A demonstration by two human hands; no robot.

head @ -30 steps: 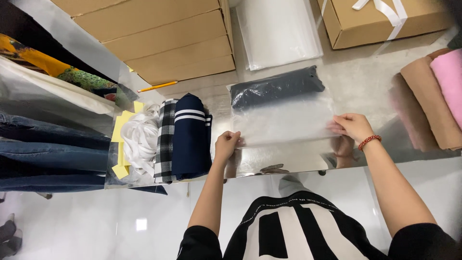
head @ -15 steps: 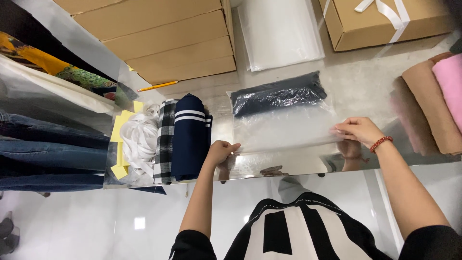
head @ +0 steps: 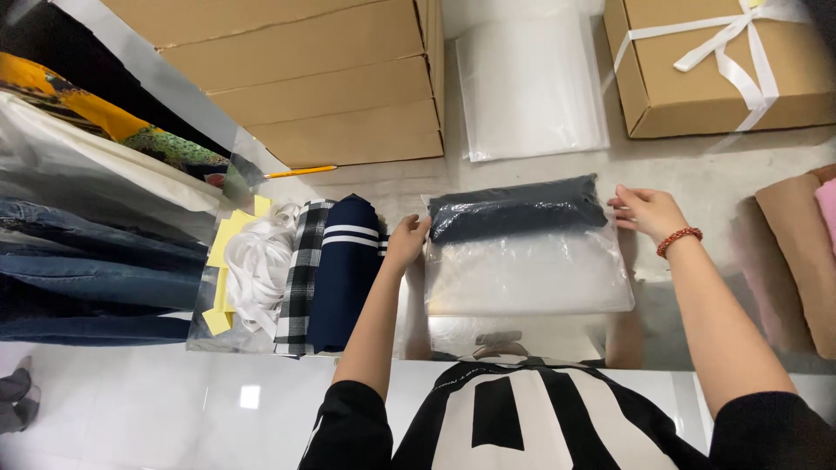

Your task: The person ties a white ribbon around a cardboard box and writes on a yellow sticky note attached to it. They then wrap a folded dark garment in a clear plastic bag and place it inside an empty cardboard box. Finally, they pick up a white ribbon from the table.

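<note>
A clear plastic bag (head: pixel 528 270) lies flat on the shiny metal table (head: pixel 697 183), with a folded dark navy garment (head: pixel 515 209) filling its far end. My left hand (head: pixel 406 242) presses on the bag's far left corner, beside the garment. On the opposite side, my right hand (head: pixel 647 211), with a red bead bracelet at the wrist, touches the far right corner. Both hands rest on the bag's edges with fingers curled over the plastic.
Left of the bag lie a navy striped folded garment (head: pixel 345 270), a plaid one (head: pixel 300 277) and white cloth (head: pixel 259 261). Stacked cardboard boxes (head: pixel 305 78) and spare clear bags (head: pixel 529 83) sit behind. A ribboned box (head: pixel 718 61) is far right; tan and pink fabric (head: pixel 801 252) lie at right.
Both hands have slid from the bag's near edge up to its far corners beside the dark garment. The camera view has shifted closer.
</note>
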